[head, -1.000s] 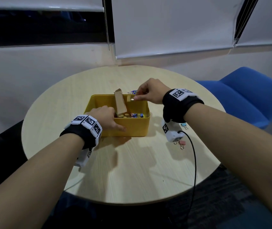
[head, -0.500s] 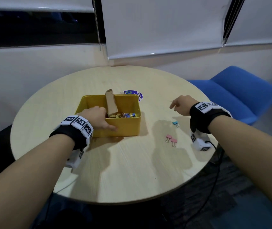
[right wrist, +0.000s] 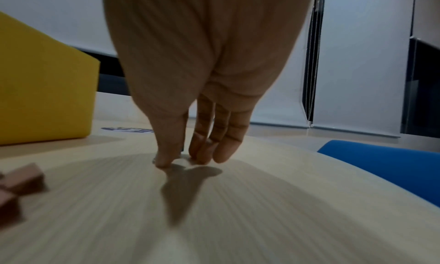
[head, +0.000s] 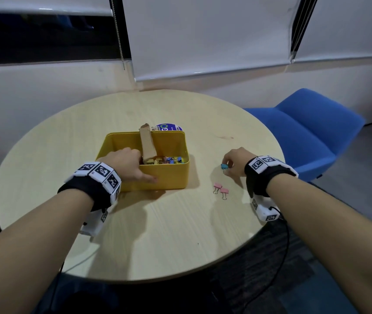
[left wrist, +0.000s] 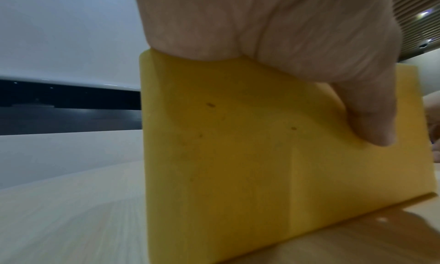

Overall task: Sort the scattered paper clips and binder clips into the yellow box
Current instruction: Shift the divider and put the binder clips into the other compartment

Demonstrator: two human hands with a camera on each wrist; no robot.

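The yellow box (head: 164,177) stands mid-table with a cardboard divider (head: 147,143) and several coloured clips (head: 169,159) in its right part. My left hand (head: 135,168) grips its near wall, thumb on the outside (left wrist: 371,117) and fingers over the rim. My right hand (head: 227,165) is down on the table to the right of the box. There it pinches a blue binder clip (head: 224,167) between thumb (right wrist: 166,155) and fingers. In the right wrist view the clip is mostly hidden. Two pink binder clips (head: 221,191) lie nearer me, touching each other.
The round wooden table (head: 158,234) has its edge close behind my right wrist. A blue chair (head: 305,132) stands beyond that edge. A round purple-and-white sticker (head: 169,127) lies flat behind the box. Window blinds hang at the back.
My right hand left the box's far rim, swung right, then came down onto the blue binder clip. The left hand kept its hold on the box.
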